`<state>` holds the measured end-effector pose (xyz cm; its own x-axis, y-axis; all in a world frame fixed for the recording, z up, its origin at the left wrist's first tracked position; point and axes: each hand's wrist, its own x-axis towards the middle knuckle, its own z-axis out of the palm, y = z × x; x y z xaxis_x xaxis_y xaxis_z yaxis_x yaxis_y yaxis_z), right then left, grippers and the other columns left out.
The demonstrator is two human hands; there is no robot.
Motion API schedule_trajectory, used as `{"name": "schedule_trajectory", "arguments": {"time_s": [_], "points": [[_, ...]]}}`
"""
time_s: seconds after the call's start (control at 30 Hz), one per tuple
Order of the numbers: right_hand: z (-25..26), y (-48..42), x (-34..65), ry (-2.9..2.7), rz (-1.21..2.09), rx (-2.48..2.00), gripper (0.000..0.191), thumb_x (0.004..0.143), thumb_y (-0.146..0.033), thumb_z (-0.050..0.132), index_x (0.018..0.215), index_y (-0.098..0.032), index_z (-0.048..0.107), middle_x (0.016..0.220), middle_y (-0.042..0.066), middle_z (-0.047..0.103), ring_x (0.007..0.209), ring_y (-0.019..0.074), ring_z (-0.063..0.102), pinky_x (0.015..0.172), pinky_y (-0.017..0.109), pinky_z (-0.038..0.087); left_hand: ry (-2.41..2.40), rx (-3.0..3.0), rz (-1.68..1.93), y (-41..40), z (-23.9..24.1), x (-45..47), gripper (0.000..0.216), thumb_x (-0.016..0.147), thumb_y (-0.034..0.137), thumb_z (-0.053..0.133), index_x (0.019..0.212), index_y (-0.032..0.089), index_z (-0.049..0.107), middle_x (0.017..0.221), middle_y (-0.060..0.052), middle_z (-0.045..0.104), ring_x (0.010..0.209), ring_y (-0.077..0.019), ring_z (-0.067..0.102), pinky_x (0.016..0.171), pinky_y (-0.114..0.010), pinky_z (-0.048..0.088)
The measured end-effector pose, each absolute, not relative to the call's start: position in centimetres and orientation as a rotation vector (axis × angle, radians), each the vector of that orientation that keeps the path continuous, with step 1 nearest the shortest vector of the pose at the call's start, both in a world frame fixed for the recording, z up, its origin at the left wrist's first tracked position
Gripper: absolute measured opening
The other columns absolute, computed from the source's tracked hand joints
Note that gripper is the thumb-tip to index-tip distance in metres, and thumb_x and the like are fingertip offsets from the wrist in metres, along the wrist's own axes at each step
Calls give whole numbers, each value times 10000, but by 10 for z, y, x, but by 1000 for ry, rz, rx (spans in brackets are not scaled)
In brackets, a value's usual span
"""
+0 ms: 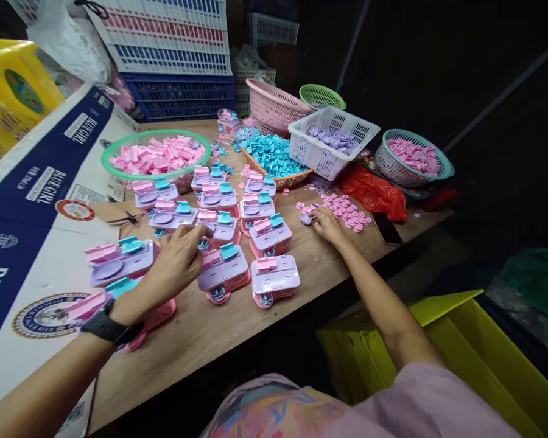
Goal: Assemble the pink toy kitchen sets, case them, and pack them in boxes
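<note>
My left hand, with a dark watch at the wrist, is curled among rows of small plastic toy units. Its bent fingers lie beside a unit with a lilac top; what they grip, if anything, is hidden. My right hand reaches across the table, its fingertips closed on a small lilac plastic piece. Beside that hand lie many small round pink pieces. A nearer unit bears just one pink part on its lilac top. Other units carry pink and turquoise parts, some also a round lilac dish.
A green-rimmed basket holds pink parts, an orange basket turquoise ones. Lilac pieces fill a white basket; a blue-grey basket holds pink ones. A red bag and a phone lie right. A cardboard box borders the left.
</note>
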<state>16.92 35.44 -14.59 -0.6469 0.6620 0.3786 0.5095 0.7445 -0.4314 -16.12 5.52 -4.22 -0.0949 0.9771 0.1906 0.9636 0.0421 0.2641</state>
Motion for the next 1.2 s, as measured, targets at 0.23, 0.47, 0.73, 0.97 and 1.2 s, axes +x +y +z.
{"name": "schedule_trajectory", "arguments": {"time_s": [0.23, 0.47, 0.73, 0.97, 1.2], "points": [[-170, 330, 146, -2300, 614, -903, 349, 896, -244, 652, 1237, -183, 688, 942, 75, 747, 771, 219, 664, 802, 368, 570, 2209, 2065, 536, 56, -37, -149, 382, 856, 145, 362, 1187, 201, 544, 1241, -134, 692, 1218, -342, 560, 954, -530, 434], [-165, 331, 153, -2388, 383, -768, 231, 830, -157, 611, 1029, -185, 724, 1030, 117, 740, 1038, 305, 665, 1000, 475, 522, 2195, 1997, 528, 47, -37, -148, 366, 886, 180, 342, 1183, 199, 554, 1243, -139, 686, 1242, -355, 548, 927, -536, 434], [-171, 309, 157, -2443, 365, -812, 237, 954, -212, 605, 1096, -199, 794, 1178, 137, 736, 1094, 302, 678, 1007, 481, 542, 2184, 2010, 625, 43, -38, -147, 367, 880, 167, 358, 1188, 193, 557, 1247, -148, 660, 1237, -336, 541, 970, -532, 436], [-117, 283, 173, -2459, 400, -876, 170, 936, -235, 656, 956, -206, 823, 996, 113, 747, 960, 302, 698, 879, 444, 580, 2185, 2010, 717, 33, -34, -143, 346, 878, 130, 389, 1160, 210, 572, 1242, -123, 660, 1215, -312, 553, 1002, -498, 442], [-35, 209, 131, -2338, 563, -378, 198, 1004, -254, 648, 1139, -287, 789, 1095, 51, 760, 1029, 264, 696, 920, 438, 567, 2223, 1925, 820, 27, -26, -136, 390, 813, 34, 400, 1119, 204, 572, 1185, -100, 671, 1149, -287, 583, 981, -467, 464]]}}
